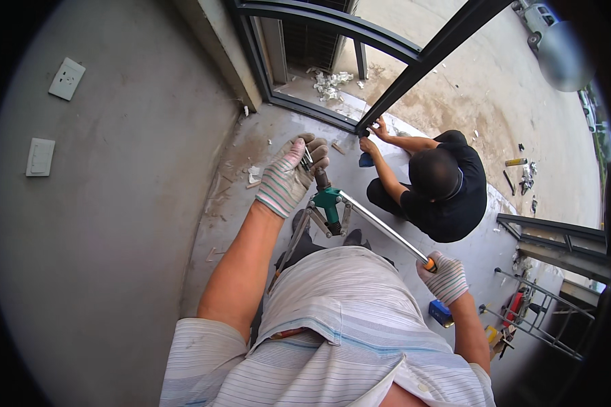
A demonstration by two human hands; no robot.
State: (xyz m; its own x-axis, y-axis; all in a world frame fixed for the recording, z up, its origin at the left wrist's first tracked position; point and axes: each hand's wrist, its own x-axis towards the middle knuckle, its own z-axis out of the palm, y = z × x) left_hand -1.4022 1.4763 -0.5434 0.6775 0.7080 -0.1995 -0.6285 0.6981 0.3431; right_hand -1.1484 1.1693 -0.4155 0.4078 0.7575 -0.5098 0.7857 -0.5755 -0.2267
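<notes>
A two-handled rivet gun with a green head [328,201] stands in front of my body, its dark nose pointing up and away. My right hand [447,277], in a striped work glove, is closed round the grip at the end of its long silver handle [385,230]. The second handle runs down on the left beside my leg. My left hand [290,174], also gloved, is curled just left of the nose. Between its fingers are several thin metal blind rivets [307,160].
A co-worker [448,186] in black squats at the right, both hands at the foot of a dark metal frame [414,74]. A grey wall [115,203] rises at my left. A blue box [440,313] and a metal ladder [543,308] lie at lower right. White scraps [330,85] litter the floor.
</notes>
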